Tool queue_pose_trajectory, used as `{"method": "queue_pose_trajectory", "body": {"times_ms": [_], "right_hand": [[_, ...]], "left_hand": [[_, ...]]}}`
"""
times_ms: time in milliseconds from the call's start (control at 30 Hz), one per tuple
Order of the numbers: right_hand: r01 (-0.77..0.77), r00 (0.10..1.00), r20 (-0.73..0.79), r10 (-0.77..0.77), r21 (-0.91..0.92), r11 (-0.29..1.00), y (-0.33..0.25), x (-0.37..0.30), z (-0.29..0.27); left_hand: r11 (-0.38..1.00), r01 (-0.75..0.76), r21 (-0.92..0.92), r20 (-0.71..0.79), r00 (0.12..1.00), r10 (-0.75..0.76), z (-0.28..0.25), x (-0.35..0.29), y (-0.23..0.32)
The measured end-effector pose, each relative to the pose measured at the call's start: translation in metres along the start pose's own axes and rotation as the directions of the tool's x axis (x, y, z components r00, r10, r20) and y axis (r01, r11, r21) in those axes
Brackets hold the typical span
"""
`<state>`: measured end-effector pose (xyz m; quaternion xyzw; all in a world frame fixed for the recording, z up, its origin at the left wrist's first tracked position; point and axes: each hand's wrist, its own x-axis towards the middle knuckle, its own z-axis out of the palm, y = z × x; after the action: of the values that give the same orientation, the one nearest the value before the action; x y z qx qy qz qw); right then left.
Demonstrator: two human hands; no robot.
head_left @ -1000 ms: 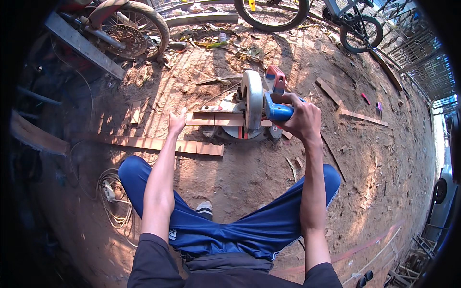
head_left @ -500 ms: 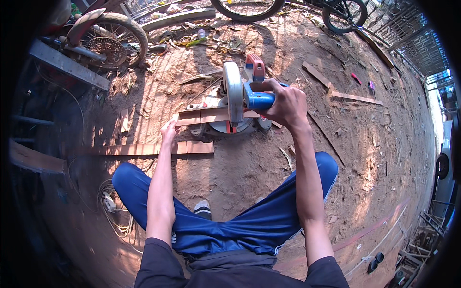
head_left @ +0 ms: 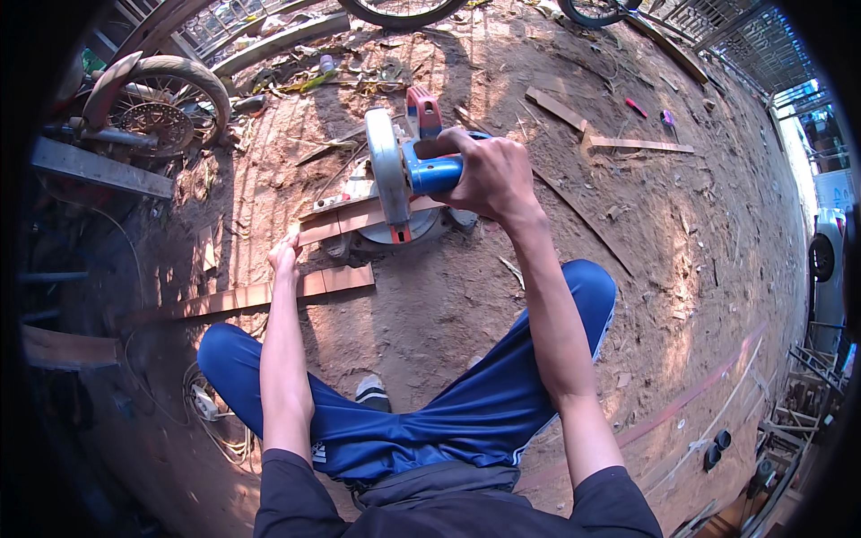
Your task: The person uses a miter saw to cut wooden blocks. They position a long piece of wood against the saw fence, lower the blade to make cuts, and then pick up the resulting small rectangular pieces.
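Since the earlier frames the left hand (head_left: 285, 255) has shifted from flat, spread fingers on the board to resting at the board's near end, and the saw's handle sits lower over the wood. Bare dirt ground (head_left: 717, 224), littered with wood scraps, fills most of the frame. Blue trousers (head_left: 421, 421) of the seated person span the lower centre, one shoe (head_left: 370, 392) showing between the legs. At upper left a motorcycle wheel (head_left: 157, 112) stands beside a dark beam (head_left: 99, 169). One long wooden plank (head_left: 260, 294) lies on the ground left of centre, just below the left hand. At upper centre the mitre saw (head_left: 395, 193) stands on the ground, its pale round blade guard upright and its red motor housing behind. A short wooden board (head_left: 359, 217) lies across the saw's base, under the blade guard. The right hand (head_left: 489, 175) is clenched around the saw's blue handle (head_left: 435, 173). The left hand lies on the left end of the short board, fingers together and pointing up the frame; whether it presses or merely rests cannot be told. A coil of pale cable (head_left: 220, 421) lies at lower left beside the left leg. Small red and purple tools (head_left: 650, 112) lie well apart at upper right.
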<state>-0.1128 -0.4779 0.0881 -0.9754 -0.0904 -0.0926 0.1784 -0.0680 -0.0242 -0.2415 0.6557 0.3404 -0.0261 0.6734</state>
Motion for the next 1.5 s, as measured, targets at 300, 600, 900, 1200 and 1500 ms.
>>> {"method": "queue_pose_trajectory", "body": {"times_ms": [300,600,900,1200,1500], "right_hand": [[-0.009,0.999,0.036,0.01,-0.01,1.0,-0.005,0.004,0.002],[-0.02,0.999,0.049,0.022,-0.035,0.999,-0.004,0.004,0.005],[0.006,0.999,0.039,-0.008,0.031,0.999,-0.015,0.004,0.026],[0.036,0.999,0.003,-0.036,0.061,0.997,-0.019,0.005,0.016],[0.028,0.999,-0.029,-0.029,-0.027,0.999,-0.006,0.004,0.003]], "left_hand": [[0.994,-0.074,0.085,0.144,0.988,0.061,-0.003,0.007,-0.004],[0.939,-0.032,0.344,0.22,0.974,-0.047,0.029,-0.032,0.035],[0.98,-0.045,0.193,0.279,0.96,-0.011,0.03,-0.054,0.04],[0.213,-0.79,0.574,0.486,0.539,0.688,0.038,-0.106,0.048],[0.108,-0.858,0.502,0.601,0.436,0.669,0.075,-0.101,0.024]]}}
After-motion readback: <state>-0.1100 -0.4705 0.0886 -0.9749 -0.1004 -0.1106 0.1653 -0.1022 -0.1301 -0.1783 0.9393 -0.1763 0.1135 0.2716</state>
